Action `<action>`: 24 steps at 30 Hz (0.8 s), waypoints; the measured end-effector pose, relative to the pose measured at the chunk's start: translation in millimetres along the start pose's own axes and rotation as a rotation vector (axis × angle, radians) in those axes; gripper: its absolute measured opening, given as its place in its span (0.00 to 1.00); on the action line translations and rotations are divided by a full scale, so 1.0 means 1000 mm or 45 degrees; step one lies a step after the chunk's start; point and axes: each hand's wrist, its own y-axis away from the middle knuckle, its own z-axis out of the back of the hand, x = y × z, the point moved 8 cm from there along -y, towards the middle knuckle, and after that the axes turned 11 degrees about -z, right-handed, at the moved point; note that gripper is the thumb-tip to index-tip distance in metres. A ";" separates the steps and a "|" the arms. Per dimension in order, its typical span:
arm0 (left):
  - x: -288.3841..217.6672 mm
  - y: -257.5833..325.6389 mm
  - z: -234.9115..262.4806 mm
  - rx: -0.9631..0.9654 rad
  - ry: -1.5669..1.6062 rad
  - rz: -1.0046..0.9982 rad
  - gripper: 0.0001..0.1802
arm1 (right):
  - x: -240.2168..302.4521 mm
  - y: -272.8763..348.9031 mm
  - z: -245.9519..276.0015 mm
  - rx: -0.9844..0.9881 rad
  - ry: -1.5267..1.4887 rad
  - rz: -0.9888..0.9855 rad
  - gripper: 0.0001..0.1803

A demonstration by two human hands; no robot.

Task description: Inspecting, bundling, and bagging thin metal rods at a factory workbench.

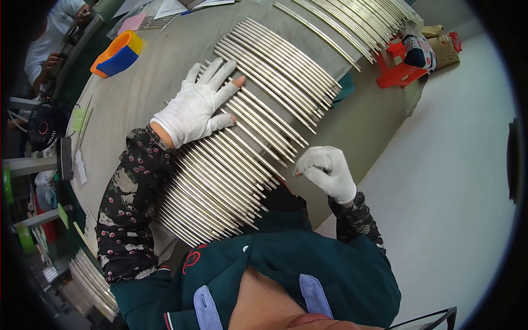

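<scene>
1. A brown paper package (443, 45) with red markings is seen at the upper right, beside a red plastic stool (398, 71) on the pale floor.
2. An orange and blue curved plastic piece (117, 53) is laid on the grey table (137, 93) at the upper left; white and pink papers (165, 10) are spread beyond it.
3. Small green labels (78, 119) are fixed near the table's left edge.
4. Thin, shiny metal rods (220, 181) are ranged side by side across the table in front of the person; further rows (286, 66) lie beyond.
5. The left hand (195, 104), in a white cloth glove with cut fingertips, is pressed flat on the rods, fingers spread.
6. The right hand (327, 170), gloved likewise, is loosely curled at the rod ends by the table edge; whether a rod is pinched cannot be told.
7. The hands are kept apart.
</scene>
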 end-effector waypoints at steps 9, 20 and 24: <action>0.010 -0.034 -0.002 -0.112 -0.075 0.021 0.37 | 0.002 0.004 -0.005 0.008 0.048 0.003 0.04; -0.007 -0.004 0.028 -0.356 -0.036 -0.041 0.36 | 0.001 0.005 -0.025 0.228 0.152 0.039 0.04; -0.009 0.040 0.020 -0.144 0.032 0.059 0.36 | -0.003 -0.001 -0.016 0.079 0.038 0.020 0.05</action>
